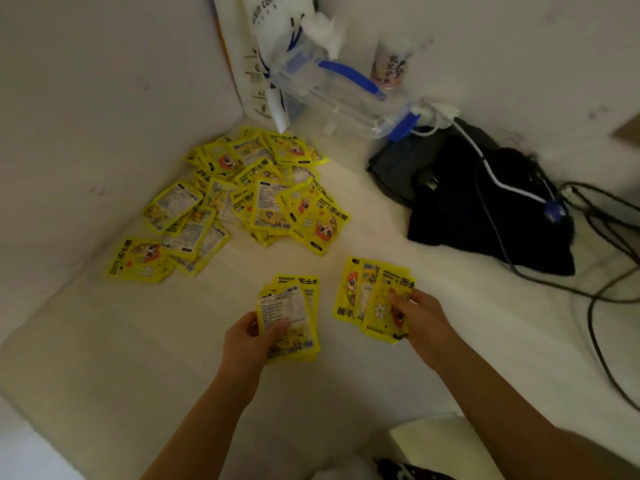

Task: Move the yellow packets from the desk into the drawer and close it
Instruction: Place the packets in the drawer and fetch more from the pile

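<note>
A loose pile of several yellow packets (242,195) lies on the white desk (104,341), towards its back left corner. My left hand (247,337) grips a stack of yellow packets (294,320) just above the desk near the middle. To its right, my right hand (420,317) holds a fanned bunch of yellow packets (372,299). No drawer is in view.
A black cloth bundle (485,202) with cables (595,296) across it lies at the right. At the back stand a clear plastic box with blue clips (339,95), a white paper bag (266,57) and a small cup (391,67). White walls bound the desk at left and back.
</note>
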Motion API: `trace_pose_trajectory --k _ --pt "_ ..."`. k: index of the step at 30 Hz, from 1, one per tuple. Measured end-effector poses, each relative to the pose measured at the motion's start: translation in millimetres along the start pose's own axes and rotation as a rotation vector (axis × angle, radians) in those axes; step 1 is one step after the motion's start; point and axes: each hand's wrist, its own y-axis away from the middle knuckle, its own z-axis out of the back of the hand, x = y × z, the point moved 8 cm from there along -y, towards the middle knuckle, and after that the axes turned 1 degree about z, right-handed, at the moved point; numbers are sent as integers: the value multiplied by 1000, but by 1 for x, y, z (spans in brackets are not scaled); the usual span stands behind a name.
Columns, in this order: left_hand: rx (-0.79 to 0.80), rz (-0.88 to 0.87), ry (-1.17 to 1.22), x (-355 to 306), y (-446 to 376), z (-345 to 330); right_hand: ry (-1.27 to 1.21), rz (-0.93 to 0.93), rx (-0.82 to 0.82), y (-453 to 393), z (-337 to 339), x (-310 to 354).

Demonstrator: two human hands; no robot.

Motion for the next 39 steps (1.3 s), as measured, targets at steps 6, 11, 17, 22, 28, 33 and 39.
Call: trace_pose_trajectory --k 6,11,17,22,28,33,39 --pt "133 -45 -125 7 19 4 -29 62 -157 57 30 -51" --pt "238 -70 -249 18 36 -10 -111 38 -286 105 65 -96" --pt "404 -98 -393 38 62 -53 -173 49 -399 156 105 -133" --pt "572 -112 -482 68 101 -97 -244 33 -487 201 141 -167" --pt "712 -87 -608 125 161 -145 -348 26 -600 267 195 -222" --pt "779 -39 -653 179 222 -177 -409 4 -686 327 247 -271" --pt "811 26 -683 257 306 -200 -476 -32 -727 396 313 -338"
